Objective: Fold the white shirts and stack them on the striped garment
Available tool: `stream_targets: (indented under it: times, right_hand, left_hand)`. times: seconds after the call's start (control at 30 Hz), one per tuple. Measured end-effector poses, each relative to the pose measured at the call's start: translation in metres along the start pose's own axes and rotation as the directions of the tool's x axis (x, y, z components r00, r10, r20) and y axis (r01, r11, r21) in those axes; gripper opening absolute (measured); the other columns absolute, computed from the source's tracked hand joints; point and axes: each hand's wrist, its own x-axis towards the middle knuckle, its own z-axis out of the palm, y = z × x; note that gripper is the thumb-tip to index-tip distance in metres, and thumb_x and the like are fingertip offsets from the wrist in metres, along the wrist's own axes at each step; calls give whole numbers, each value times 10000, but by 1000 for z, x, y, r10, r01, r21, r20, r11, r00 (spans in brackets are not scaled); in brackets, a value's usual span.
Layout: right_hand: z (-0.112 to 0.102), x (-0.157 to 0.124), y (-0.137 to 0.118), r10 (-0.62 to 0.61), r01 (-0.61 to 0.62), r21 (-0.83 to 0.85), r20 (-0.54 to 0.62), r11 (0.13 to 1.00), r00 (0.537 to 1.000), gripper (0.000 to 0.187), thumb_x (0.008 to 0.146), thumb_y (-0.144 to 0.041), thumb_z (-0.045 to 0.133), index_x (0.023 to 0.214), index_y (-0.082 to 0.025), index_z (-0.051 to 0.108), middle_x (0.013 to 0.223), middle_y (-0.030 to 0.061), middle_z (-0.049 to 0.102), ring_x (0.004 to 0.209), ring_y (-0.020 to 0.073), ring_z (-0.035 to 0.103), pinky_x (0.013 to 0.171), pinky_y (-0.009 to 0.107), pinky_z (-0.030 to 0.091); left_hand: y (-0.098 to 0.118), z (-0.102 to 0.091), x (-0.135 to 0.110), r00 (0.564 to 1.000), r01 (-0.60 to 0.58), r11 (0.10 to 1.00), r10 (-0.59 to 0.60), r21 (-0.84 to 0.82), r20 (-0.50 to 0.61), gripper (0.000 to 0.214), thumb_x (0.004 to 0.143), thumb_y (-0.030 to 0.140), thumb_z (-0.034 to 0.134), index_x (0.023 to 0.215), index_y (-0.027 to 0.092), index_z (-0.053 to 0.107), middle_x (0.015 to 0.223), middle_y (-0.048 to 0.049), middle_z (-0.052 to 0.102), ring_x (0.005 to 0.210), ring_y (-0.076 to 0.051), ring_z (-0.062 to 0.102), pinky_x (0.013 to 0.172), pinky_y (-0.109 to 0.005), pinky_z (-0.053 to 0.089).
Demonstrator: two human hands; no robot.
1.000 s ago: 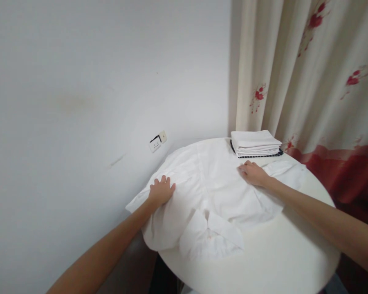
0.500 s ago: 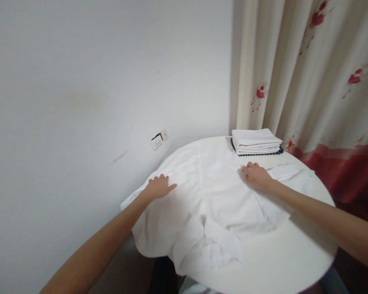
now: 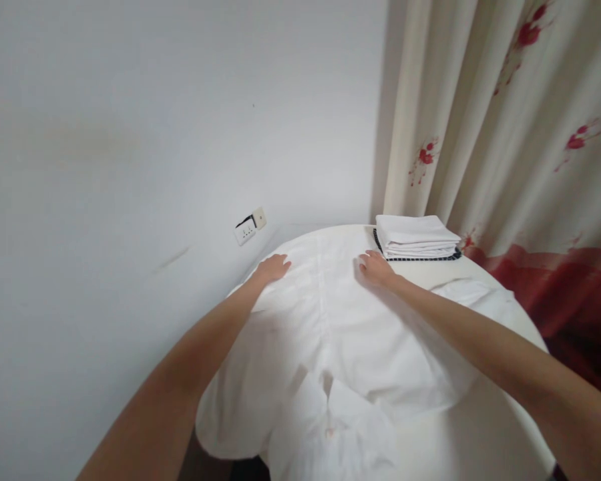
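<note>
Left hand [image 3: 274, 268] and right hand [image 3: 375, 268], grips spread, slid up the shirt [image 3: 338, 327] on the table [image 3: 448, 431] toward the wall [image 3: 180, 120].

The rounded white surface [image 3: 495, 431] bears a white shirt [image 3: 348, 310], spread out with its collar [image 3: 348, 401] nearest; farther back sits a black-and-white-edged base [image 3: 423, 258] under folded white cloth [image 3: 413, 230].

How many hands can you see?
2: the left hand is over the white shirt, nearer the wall socket; the right hand is over the shirt too, near the folded white cloth. No others show.
</note>
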Motion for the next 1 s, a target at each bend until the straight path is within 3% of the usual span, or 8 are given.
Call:
stream_targets:
  times: [0.2,0.33,0.6,0.87,1.0]
  right_hand:
    - [16,28,-1,-40,40,-19,-34,999,999,424,977,-248,430,1354,-108,565,1492,179,483,1391,250,416,1156,345,280]
    - [30,48,-2,-20,20,7,12,1000,1000,495,1007,-326,376,1440,-110,484,1550,200,409,1452,266,340,1173,373,252]
    - [57,88,11,58,-62,28,136,998,989,560,1025,-416,316,1531,-184,382,1632,179,274,1515,311,220,1196,485,189]
    - [60,102,20,36,-42,40,144,998,989,567,1036,-409,299,1552,-179,346,1645,169,247,1523,298,194,1206,488,171]
    - [52,96,16,29,-38,60,140,997,990,531,1022,-367,346,1502,-152,415,1625,178,292,1506,294,242,1195,477,210]
  left_hand:
    - [27,31,32,990,-140,989,140,-39,0,637,996,612,261,1578,354,270,1672,-14,199,1532,-291,188,1195,-556,206]
    - [41,41,61,992,-111,990,115,-92,47,668,982,658,238,1588,379,227,1682,-18,145,1539,-334,135,1173,-649,170]
    - [31,54,103,993,-108,993,110,-54,45,608,1001,621,231,1575,421,236,1680,27,148,1544,-315,111,1180,-666,112]
    - [26,52,123,993,-111,991,113,-71,24,586,1020,576,248,1577,393,247,1677,8,174,1542,-310,130,1189,-645,114]
    - [24,52,124,994,-110,991,112,-81,16,575,1026,541,259,1574,366,267,1674,-7,190,1540,-318,134,1190,-638,119]
